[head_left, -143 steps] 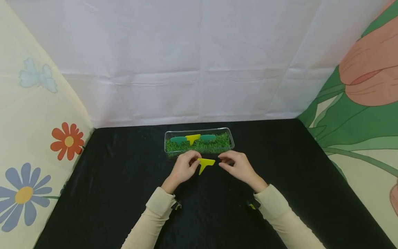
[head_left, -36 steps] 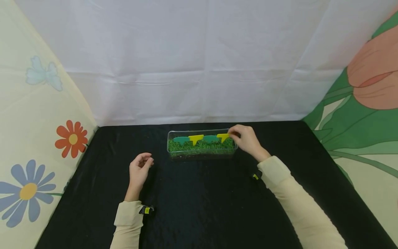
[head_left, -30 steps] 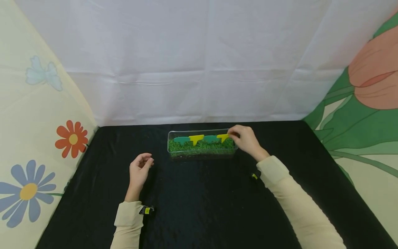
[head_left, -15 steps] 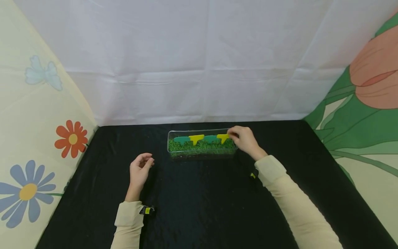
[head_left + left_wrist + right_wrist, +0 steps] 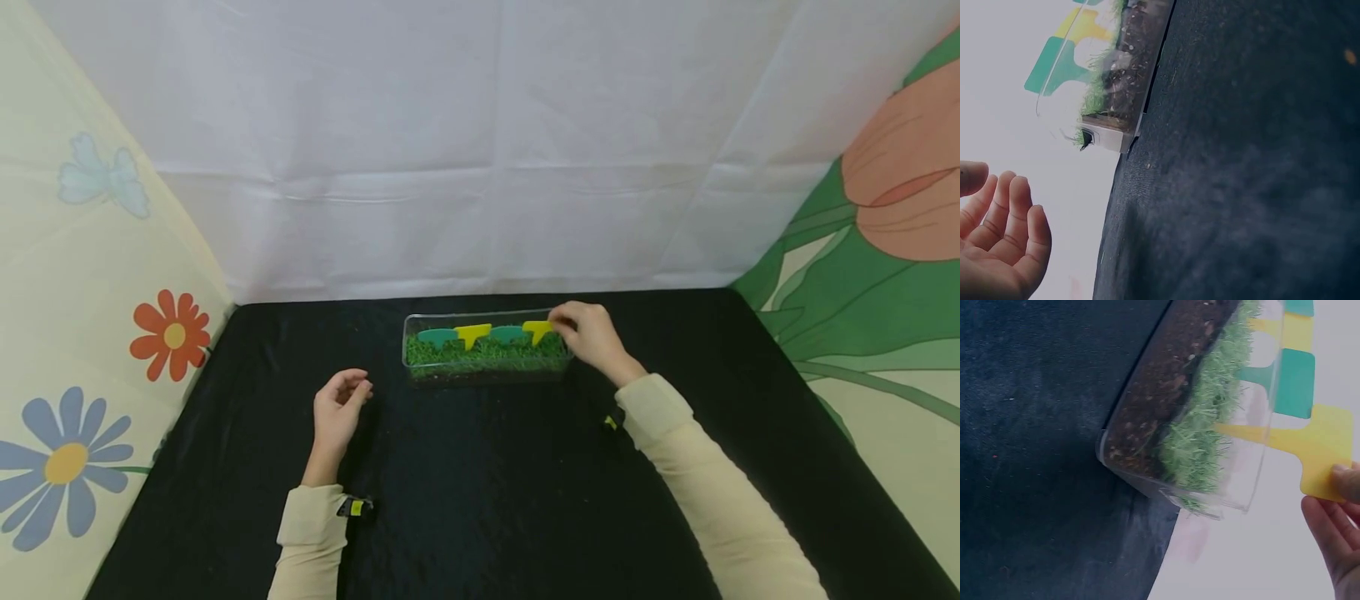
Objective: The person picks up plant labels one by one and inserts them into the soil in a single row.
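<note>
My right hand (image 5: pixel 596 337) pinches the right end of a yellow T-shaped plant label (image 5: pixel 1329 450) between thumb and fingers. The label's stem reaches down into the grass (image 5: pixel 1200 444) at the right end of a clear plastic box (image 5: pixel 487 367). To its left stand a green label (image 5: pixel 507 334), another yellow label (image 5: pixel 472 335) and another green label (image 5: pixel 438 337), all upright in a row. My left hand (image 5: pixel 335 412) is left of the box and apart from it, fingers loosely curved around nothing.
Dark soil (image 5: pixel 1160 381) shows through the box wall below the grass. The box stands near the back of a table with a black cloth (image 5: pixel 480 483). A white cloth (image 5: pixel 480 150) hangs behind, with flower-patterned cloths (image 5: pixel 172 242) at the sides.
The yellow label has gone from my left hand, in front of the box, to the row's right end, where my right hand holds it. My left hand moved left. Almost nothing moved this last second.
</note>
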Demonstrator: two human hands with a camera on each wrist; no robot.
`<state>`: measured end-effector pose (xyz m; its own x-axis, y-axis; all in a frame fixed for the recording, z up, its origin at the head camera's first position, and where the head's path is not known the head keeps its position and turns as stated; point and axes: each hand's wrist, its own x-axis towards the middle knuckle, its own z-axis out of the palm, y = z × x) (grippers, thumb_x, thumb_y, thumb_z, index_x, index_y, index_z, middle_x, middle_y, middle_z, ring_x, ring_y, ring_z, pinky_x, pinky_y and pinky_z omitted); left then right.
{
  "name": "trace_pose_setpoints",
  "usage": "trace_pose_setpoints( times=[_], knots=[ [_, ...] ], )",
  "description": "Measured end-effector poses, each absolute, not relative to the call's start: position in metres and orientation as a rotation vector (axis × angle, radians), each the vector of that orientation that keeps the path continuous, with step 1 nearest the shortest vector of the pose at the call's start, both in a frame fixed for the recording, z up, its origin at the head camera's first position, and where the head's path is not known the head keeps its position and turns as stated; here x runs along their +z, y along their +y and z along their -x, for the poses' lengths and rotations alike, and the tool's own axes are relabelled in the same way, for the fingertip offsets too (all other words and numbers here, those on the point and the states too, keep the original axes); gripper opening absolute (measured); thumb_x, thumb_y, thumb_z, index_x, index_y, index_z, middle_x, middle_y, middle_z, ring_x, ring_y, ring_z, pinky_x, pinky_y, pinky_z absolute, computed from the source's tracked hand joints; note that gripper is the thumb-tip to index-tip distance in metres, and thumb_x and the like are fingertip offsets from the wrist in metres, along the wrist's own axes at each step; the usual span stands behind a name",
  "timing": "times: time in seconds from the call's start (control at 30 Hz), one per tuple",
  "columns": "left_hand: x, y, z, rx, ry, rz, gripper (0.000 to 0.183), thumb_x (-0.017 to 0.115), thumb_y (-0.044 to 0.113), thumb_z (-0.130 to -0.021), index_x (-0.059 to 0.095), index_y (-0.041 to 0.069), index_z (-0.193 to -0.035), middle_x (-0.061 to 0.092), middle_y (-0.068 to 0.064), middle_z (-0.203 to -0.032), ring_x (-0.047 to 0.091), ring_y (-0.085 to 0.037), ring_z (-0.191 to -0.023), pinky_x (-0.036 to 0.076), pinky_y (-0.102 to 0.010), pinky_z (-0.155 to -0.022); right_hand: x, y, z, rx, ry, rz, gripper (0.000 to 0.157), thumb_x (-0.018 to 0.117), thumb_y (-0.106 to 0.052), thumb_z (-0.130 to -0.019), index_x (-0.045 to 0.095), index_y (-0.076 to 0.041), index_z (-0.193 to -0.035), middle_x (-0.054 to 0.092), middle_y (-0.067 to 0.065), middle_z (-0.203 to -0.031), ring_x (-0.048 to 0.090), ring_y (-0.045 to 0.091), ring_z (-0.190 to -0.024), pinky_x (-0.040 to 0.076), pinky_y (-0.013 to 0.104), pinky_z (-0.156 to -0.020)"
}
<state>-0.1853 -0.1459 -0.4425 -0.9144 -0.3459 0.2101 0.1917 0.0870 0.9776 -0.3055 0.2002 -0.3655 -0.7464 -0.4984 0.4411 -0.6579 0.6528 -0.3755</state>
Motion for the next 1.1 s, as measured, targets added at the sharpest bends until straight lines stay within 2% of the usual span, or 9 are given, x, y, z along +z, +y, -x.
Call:
trace_pose_setpoints(
  times=[0.2, 0.37, 0.63, 0.9, 1.1],
  knots=[
    [-0.458, -0.151, 0.19, -1.882, -1.97, -0.158, 0.013, 0.058, -0.008, -0.084, 0.057, -0.017, -0.094, 0.06, -0.005, -0.074, 0.056, -0.004, -0.062, 0.046, -0.016, -0.059, -0.365, 0.198, 0.305, 0.766, -2.586, -0.95, 0.009, 0.063, 0.003, -0.082, 0.068, 0.001, -0.088, 0.065, 0.014, -0.086, 0.06, 0.024, -0.07, 0.05, 0.037, -0.061],
    [-0.458, -0.15, 0.189, -1.876, -1.964, -0.157, 0.013, 0.058, -0.007, -0.084, 0.057, -0.016, -0.094, 0.059, 0.002, -0.073, 0.056, -0.004, -0.062, 0.046, -0.016, -0.059, -0.37, 0.197, 0.307, 0.762, -2.636, -0.961, 0.01, 0.061, 0.003, -0.083, 0.068, 0.002, -0.091, 0.065, 0.014, -0.087, 0.061, 0.026, -0.074, 0.05, 0.039, -0.065],
    [-0.455, -0.151, 0.188, -1.886, -1.96, -0.147, 0.014, 0.058, -0.007, -0.084, 0.057, -0.017, -0.094, 0.06, -0.004, -0.075, 0.056, -0.004, -0.063, 0.046, -0.016, -0.059, -0.376, 0.196, 0.307, 0.726, -2.685, -0.947, 0.011, 0.061, 0.002, -0.084, 0.068, 0.002, -0.092, 0.065, 0.014, -0.087, 0.061, 0.026, -0.075, 0.051, 0.039, -0.066],
    [-0.456, -0.15, 0.19, -1.869, -1.972, -0.158, 0.013, 0.058, -0.007, -0.084, 0.057, -0.016, -0.093, 0.059, 0.001, -0.072, 0.056, -0.004, -0.062, 0.046, -0.016, -0.059, -0.378, 0.197, 0.308, 0.733, -2.694, -0.916, 0.011, 0.061, 0.002, -0.084, 0.068, 0.001, -0.091, 0.065, 0.014, -0.087, 0.061, 0.026, -0.074, 0.051, 0.039, -0.066],
    [-0.449, -0.147, 0.188, -1.887, -1.987, -0.162, 0.013, 0.057, -0.008, -0.084, 0.057, -0.017, -0.094, 0.06, -0.008, -0.075, 0.056, -0.004, -0.062, 0.046, -0.016, -0.059, -0.381, 0.196, 0.308, 0.741, -2.717, -0.877, 0.011, 0.06, 0.002, -0.085, 0.068, 0.001, -0.092, 0.065, 0.014, -0.087, 0.061, 0.026, -0.075, 0.051, 0.038, -0.066]
  ],
)
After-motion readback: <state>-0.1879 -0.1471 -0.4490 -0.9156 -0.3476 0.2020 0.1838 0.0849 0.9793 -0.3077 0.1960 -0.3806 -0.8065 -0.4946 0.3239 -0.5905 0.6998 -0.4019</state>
